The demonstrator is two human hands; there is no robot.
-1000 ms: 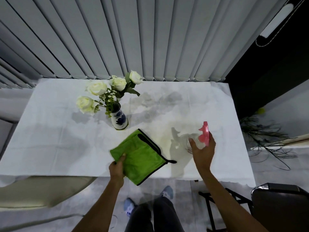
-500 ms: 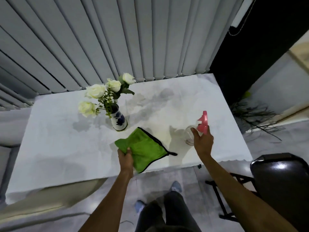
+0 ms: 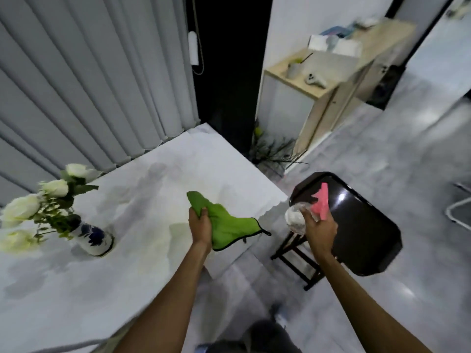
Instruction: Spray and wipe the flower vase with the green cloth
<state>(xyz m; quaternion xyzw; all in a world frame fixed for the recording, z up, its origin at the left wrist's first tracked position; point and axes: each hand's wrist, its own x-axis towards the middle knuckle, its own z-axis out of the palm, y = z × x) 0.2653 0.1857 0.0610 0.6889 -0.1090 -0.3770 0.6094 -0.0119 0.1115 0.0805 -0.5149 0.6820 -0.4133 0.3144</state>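
A white vase with blue painting (image 3: 93,239) stands on the white table (image 3: 153,179) at the left, holding white roses (image 3: 21,208). My left hand (image 3: 200,229) grips the green cloth (image 3: 224,225), which hangs bunched above the table's right corner. My right hand (image 3: 318,231) holds a clear spray bottle with a pink trigger head (image 3: 319,203) off the table, over a dark stool. Both hands are well to the right of the vase.
A glossy dark stool (image 3: 356,225) stands right of the table. Grey vertical blinds (image 3: 89,85) hang behind the table. A wooden cabinet (image 3: 318,98) with small items on top and some twigs (image 3: 272,151) are further back on the grey floor.
Both hands lifted their objects off the table: the cloth is now bunched in my left hand and the bottle has moved right, off the table edge. The view swung to the right.
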